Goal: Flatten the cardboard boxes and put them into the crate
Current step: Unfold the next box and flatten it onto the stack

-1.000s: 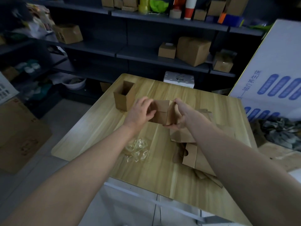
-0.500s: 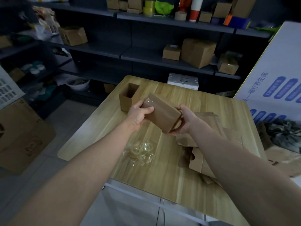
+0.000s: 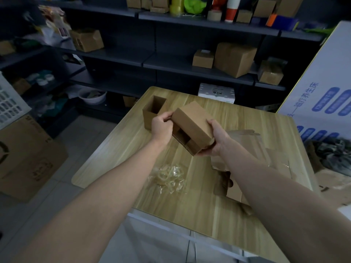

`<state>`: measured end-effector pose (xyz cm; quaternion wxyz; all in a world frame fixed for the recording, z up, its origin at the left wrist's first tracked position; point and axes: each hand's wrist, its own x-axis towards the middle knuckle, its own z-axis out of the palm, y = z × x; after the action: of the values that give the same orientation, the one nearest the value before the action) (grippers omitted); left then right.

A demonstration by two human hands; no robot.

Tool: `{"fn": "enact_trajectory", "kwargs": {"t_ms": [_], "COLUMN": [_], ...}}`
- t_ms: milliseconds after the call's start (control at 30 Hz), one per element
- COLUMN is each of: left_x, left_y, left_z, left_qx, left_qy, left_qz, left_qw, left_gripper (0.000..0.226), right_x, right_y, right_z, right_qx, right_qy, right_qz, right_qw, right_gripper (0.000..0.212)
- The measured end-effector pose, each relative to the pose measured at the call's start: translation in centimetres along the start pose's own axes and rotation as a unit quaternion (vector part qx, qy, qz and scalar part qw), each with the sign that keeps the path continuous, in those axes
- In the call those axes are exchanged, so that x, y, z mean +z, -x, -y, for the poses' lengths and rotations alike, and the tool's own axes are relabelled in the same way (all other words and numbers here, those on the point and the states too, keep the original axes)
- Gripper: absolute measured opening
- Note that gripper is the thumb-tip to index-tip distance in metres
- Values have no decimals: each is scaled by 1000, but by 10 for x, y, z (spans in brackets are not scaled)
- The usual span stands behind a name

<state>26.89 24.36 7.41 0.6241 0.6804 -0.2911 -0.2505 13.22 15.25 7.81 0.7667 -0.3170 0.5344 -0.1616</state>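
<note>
pretty dim room, counter catches the most light, shelves sink into murky shadow, soft noisy detail, wide-angle bending at the edges, forearms stretched huge near the bottom

Two hands: left hand and right hand. Two small boxes not yet flat: one held box mid-table, one open box at 11 o'clock. One clump of clear tape at 6 o'clock. One pile of flat cardboard at 4 o'clock, pieces too mixed to count. One table.
</note>
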Motion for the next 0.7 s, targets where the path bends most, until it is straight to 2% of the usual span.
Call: {"fn": "enact_trajectory", "kwargs": {"t_ms": [133, 200, 267, 333, 400, 467, 500, 533, 600, 700], "left_x": [-5, -6, -6, -2, 0, -1, -3, -4, -5, -7], "left_y": [-2, -3, -3, -1, -3, -9, -10, -11, -12, -10], "left_z": [4, 7, 9, 6, 3, -1, -6, -11, -14, -14], "left_qx": [7, 8, 36, 69, 47, -29, -84, -141, -219, -250], "left_qy": [-54, -136, -268, -384, -412, -318, -212, -100, 25, 95], "left_qz": [19, -19, -57, -32, 1, 39, 56, 67, 70, 77], "left_qw": [998, 991, 961, 920, 910, 947, 972, 983, 973, 960], "left_gripper": [37, 29, 22, 16, 19, 32, 46, 60, 76, 80], "right_x": [-8, -9, -6, -2, 2, 0, -1, -3, -4, 0], "right_y": [0, 2, 2, -1, -2, -3, -3, -4, -4, -1], "right_z": [9, 10, 8, 6, 4, 5, 5, 6, 6, 6], "right_qx": [-14, -20, -32, -52, -72, -86, -91, -98, -115, -143], "right_qy": [-15, -26, -46, -57, -59, -65, -66, -63, -47, -24], "right_qz": [-16, -25, -29, -39, -48, -49, -46, -41, -24, -2], "right_qw": [1000, 999, 998, 996, 994, 993, 993, 992, 992, 989], "right_gripper": [55, 51, 48, 59, 72, 75, 73, 71, 63, 58]}}
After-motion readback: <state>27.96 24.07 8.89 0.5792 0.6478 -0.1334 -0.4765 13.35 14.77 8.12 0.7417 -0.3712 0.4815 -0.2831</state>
